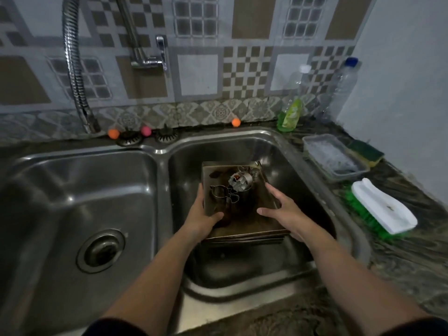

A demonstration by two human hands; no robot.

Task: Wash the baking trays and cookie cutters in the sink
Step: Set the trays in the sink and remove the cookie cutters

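A stack of dark, greasy baking trays [244,221] sits over the right basin of the steel sink [286,151]. Several metal cookie cutters [232,190] lie on the top tray, one round cutter [240,182] holding a smaller piece. My left hand [202,214] grips the stack's left edge, thumb on top. My right hand [282,209] holds the right edge, thumb over the tray and fingers underneath at the near corner.
The left basin with its drain [100,251] lies beside the trays. A tap [150,54] and flexible hose [75,69] hang on the tiled wall. On the right counter stand a dish soap bottle [291,112], a plastic container [335,156], a sponge [366,152] and a scrub brush [380,209].
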